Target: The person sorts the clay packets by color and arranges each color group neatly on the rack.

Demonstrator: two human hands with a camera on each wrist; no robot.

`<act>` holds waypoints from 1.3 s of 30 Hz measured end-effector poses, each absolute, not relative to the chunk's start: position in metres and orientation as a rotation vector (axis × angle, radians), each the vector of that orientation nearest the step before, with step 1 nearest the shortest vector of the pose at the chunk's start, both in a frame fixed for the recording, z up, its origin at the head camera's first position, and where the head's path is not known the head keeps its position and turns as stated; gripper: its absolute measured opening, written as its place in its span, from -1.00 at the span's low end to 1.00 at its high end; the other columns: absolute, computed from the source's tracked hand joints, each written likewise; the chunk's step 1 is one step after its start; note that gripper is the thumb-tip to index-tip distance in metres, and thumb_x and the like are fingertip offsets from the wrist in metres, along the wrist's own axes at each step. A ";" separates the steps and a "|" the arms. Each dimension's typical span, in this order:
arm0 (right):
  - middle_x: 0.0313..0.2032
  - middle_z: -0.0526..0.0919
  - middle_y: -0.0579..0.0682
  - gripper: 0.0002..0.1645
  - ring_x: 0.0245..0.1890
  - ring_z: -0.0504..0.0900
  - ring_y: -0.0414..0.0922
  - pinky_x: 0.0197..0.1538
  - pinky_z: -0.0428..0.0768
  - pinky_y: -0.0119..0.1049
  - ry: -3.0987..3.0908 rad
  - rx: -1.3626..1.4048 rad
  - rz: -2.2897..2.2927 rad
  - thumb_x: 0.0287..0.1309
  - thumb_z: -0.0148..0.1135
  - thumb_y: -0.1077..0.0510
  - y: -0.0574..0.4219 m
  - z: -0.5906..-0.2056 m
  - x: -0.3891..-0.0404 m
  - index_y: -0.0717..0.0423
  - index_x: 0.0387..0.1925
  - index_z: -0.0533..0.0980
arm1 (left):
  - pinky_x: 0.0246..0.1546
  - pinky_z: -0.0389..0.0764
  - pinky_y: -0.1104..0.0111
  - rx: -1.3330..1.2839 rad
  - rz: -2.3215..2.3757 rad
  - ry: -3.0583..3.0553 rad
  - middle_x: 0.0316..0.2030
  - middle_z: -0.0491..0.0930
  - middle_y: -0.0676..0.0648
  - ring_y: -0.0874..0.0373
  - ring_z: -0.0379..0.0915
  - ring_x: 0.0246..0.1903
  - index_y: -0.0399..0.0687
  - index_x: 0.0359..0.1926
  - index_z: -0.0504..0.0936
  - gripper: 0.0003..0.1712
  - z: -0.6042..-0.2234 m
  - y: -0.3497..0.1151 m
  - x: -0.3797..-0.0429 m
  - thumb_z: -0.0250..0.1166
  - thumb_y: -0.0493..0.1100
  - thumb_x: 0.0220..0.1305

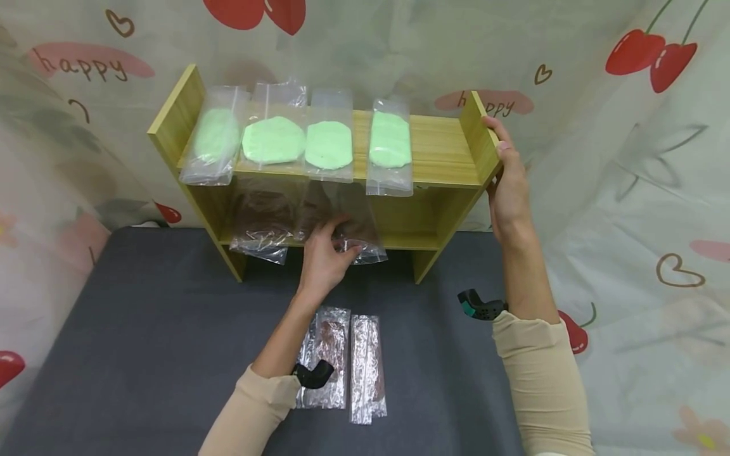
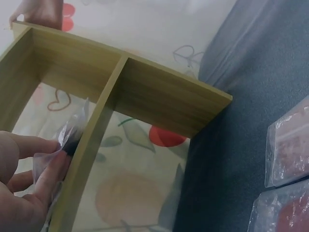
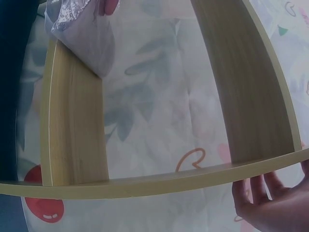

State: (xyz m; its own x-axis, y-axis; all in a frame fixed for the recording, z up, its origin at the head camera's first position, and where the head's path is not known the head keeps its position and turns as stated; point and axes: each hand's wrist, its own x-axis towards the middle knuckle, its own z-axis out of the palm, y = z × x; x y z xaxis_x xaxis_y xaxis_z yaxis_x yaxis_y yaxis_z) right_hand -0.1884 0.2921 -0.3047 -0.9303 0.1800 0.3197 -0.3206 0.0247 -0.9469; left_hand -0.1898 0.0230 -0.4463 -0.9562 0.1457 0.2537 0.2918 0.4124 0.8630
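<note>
A small two-tier wooden shelf (image 1: 445,149) stands against a printed cloth. My left hand (image 1: 325,261) is at its lower tier, pinching a clear zip bag (image 2: 73,126) with dark contents between thumb and fingers. Left of that hand, another clear bag with brown contents (image 1: 265,212) lies on the same tier and overhangs its front edge. My right hand (image 1: 509,187) grips the shelf's right side panel (image 1: 481,142) near the top; in the right wrist view its fingers (image 3: 258,188) bend against the panel. Several clear bags with pale green slabs (image 1: 329,145) line the upper tier.
On the dark grey table (image 1: 142,316), in front of the shelf, lie several flat clear packets (image 1: 333,361) with reddish-brown contents, partly behind my left forearm. The patterned cloth (image 1: 644,221) hangs behind and on both sides.
</note>
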 end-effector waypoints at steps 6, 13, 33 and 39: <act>0.09 0.32 0.06 -0.40 -0.01 0.32 -0.06 0.03 0.26 -0.14 -1.966 0.144 1.964 0.41 -0.38 0.04 0.292 -0.305 -0.188 -0.21 0.37 0.36 | -0.20 0.54 0.09 -0.380 -1.408 -2.546 0.17 0.47 -0.22 -0.08 0.56 -0.23 -0.04 0.23 0.58 -0.34 -0.441 0.026 -0.188 0.53 -0.16 0.07; 0.09 0.31 0.04 -0.40 -0.01 0.31 -0.07 0.03 0.26 -0.15 -1.970 0.152 1.948 0.41 -0.38 0.02 0.292 -0.304 -0.187 -0.23 0.37 0.36 | -0.12 0.53 0.04 -0.319 -1.244 -2.550 0.10 0.52 -0.18 -0.10 0.53 -0.11 0.00 0.14 0.65 -0.43 -0.437 0.026 -0.183 0.54 -0.09 0.07; 0.12 0.30 0.04 -0.42 0.01 0.31 -0.06 0.02 0.27 -0.14 -1.994 0.156 1.938 0.44 -0.38 0.01 0.293 -0.304 -0.187 -0.23 0.37 0.35 | -0.31 0.56 0.19 -0.444 -1.389 -2.389 0.12 0.50 -0.05 0.19 0.62 -0.41 0.01 0.14 0.64 -0.54 -0.449 0.000 -0.165 0.47 -0.14 0.20; 0.14 0.30 0.03 -0.42 0.01 0.30 -0.06 0.03 0.27 -0.14 -1.996 0.154 1.947 0.44 -0.36 0.00 0.294 -0.304 -0.187 -0.23 0.37 0.36 | -0.46 0.62 0.36 -0.483 -1.484 -2.316 0.08 0.53 -0.04 0.20 0.59 -0.40 -0.06 0.10 0.66 -0.60 -0.459 -0.013 -0.158 0.44 -0.23 0.22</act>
State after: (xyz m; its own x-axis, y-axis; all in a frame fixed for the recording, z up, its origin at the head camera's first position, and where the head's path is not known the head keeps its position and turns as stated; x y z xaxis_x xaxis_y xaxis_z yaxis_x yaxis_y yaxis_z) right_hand -0.1872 0.2937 -0.3038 -0.9338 0.1621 0.3191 -0.3150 0.0510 -0.9477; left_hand -0.1582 -0.0132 -0.4589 -0.8818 0.0969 0.4616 0.4599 0.3945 0.7955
